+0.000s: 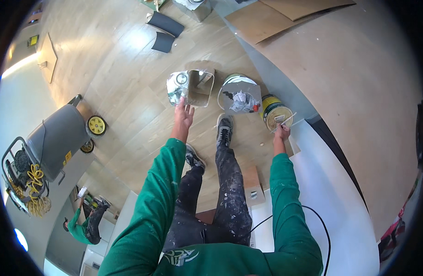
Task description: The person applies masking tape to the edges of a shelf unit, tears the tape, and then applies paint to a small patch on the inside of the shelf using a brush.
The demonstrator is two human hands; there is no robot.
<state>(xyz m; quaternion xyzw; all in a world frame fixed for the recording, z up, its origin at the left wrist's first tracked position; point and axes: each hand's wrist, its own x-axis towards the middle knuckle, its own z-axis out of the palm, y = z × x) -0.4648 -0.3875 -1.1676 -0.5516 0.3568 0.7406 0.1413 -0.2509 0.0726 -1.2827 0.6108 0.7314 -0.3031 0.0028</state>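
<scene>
My left hand (183, 118) reaches forward with its fingers stretched apart. Its fingertips are at the near edge of a silvery rectangular metal can (178, 85), whose side is cut open; I cannot tell whether they press on it. At the right, my right hand (282, 132) is closed at the rim of a yellow-and-dark round bucket (270, 102). A small, pale, flat-ended tool like a brush (279, 118) sticks out of its fingers. A thin pale stick (289, 118) crosses there over the bucket's light top. Between my hands, a white bucket (227, 81) bears a grey sheet with crumpled paper (241, 102).
Dark curved pieces (165, 24) lie on the wooden floor (128, 92) ahead. A wheeled grey machine (59, 135) with a yellow cord stands at left. Cardboard sheets (262, 20) lie at far right. A black cable (324, 225) runs beside my right arm. Another person (84, 225) crouches at lower left.
</scene>
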